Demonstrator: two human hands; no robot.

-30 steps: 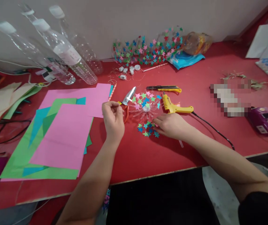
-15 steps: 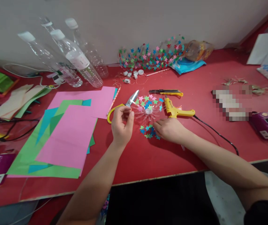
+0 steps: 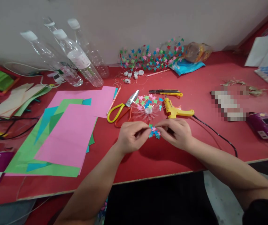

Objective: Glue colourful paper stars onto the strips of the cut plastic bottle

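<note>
Pink paper star [image 3: 154, 128] pinched between my left hand [image 3: 132, 134] and right hand [image 3: 176, 132], I see the clear plastic fringed flower [image 3: 148, 111] starred toward the worktop's [image 3: 145, 167] far edge, bare nearer.

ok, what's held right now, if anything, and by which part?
Seemingly a pink star, at its edges, between the fingertips of the left hand and right hand. Too small to tell which grip bears it.

The left hand [image 3: 134, 137] and right hand [image 3: 176, 133] partly hide the paper stars [image 3: 157, 135]; whether either grips one is unclear. A pale object [image 3: 228, 103] is pixelated; the left edge cuts off a purple box [image 3: 2, 161].
</note>
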